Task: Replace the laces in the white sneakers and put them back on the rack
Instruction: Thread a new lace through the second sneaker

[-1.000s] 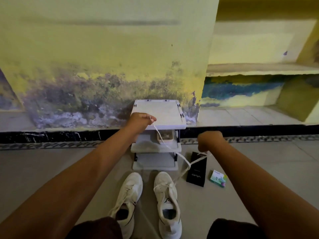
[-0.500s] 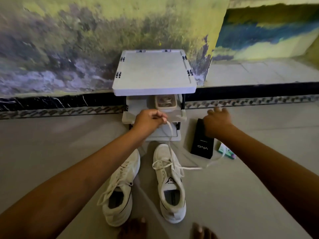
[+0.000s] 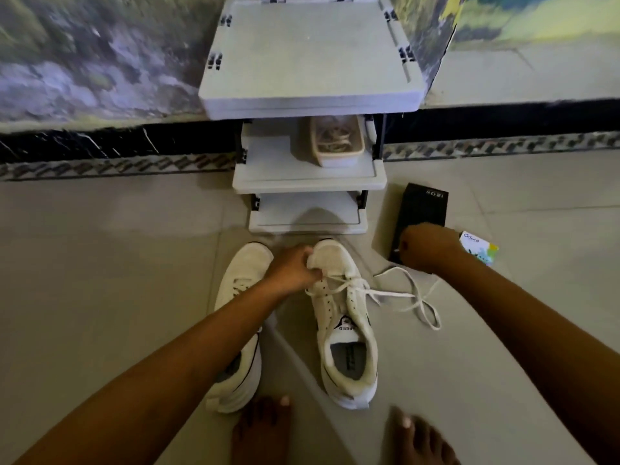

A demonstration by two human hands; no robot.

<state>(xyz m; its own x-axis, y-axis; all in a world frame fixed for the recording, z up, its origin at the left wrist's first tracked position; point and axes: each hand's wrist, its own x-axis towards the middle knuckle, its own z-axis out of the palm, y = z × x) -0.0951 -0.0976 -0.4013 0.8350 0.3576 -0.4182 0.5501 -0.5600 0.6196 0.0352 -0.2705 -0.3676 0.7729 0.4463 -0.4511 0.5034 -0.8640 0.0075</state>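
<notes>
Two white sneakers stand side by side on the floor in front of the grey rack [image 3: 396, 95], toes toward it. My left hand [image 3: 293, 270] grips the right sneaker [image 3: 349, 330] at its toe end, by the lowest eyelets. My forearm partly covers the left sneaker [image 3: 241, 273]. A white lace [image 3: 419, 297] is threaded through the right sneaker's front eyelets and trails slack over the floor to the right. One strand runs up under my right hand [image 3: 426, 246], whose fingers are curled above the lace and a black box.
A beige tray of laces [image 3: 337, 156] sits on the rack's middle shelf; the bottom shelf holds nothing. A black box [image 3: 424, 206] and a small colourful pack [image 3: 481, 251] lie on the floor right of the rack. My bare feet [image 3: 261, 431] are behind the sneakers.
Both hands came down from rack height to the floor. My left hand let go of the raised lace and took the right sneaker's toe. The lace went slack. The view tilted down.
</notes>
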